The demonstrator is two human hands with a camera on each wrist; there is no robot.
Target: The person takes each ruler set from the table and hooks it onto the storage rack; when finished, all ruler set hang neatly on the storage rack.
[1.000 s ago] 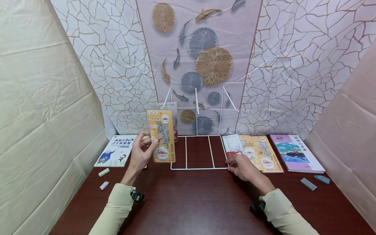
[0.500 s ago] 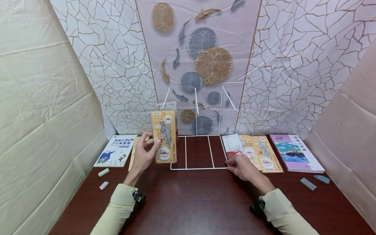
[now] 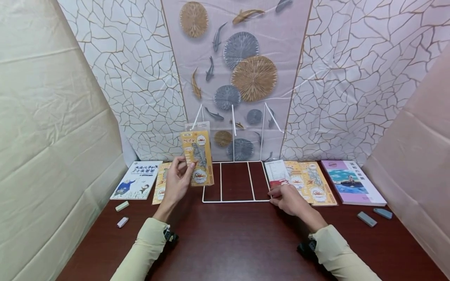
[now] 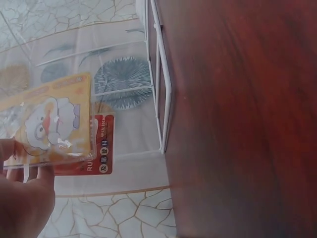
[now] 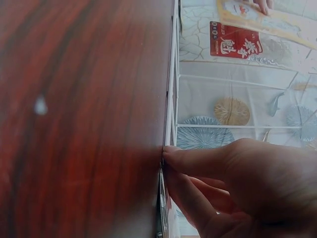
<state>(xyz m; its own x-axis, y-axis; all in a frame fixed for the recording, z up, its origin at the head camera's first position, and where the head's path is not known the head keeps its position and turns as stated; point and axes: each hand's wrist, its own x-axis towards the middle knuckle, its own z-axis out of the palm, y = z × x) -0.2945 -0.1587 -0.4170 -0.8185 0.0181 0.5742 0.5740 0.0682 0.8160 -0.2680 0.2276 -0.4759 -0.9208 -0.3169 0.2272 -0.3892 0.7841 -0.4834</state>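
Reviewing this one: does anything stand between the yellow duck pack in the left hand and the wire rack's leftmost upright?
Yes: a red-labelled packet is behind the duck pack, at the left prong of the wire rack. Apart from that prong, nothing else visible is in between.

Table's (image 3: 242, 242) a shiny dark red-brown one with streaky grain. A white wire rack (image 3: 236, 201) sits on it between the two hands, its near corner right at the fingertips of the right hand (image 3: 290, 199). Just left of the left hand (image 3: 178, 175) there's a yellow pack (image 3: 161, 183), then a white book (image 3: 135, 179) further out, plus a pale green stick (image 3: 122, 206) and a whitish stick (image 3: 122, 222) left of that wrist. Just behind the right hand: a white-and-red pack (image 3: 277, 171). Right of it, yellow duck packaging (image 3: 318, 187), then a pinkish book (image 3: 353, 183), and furthest out two small grey-blue slabs (image 3: 366, 219).
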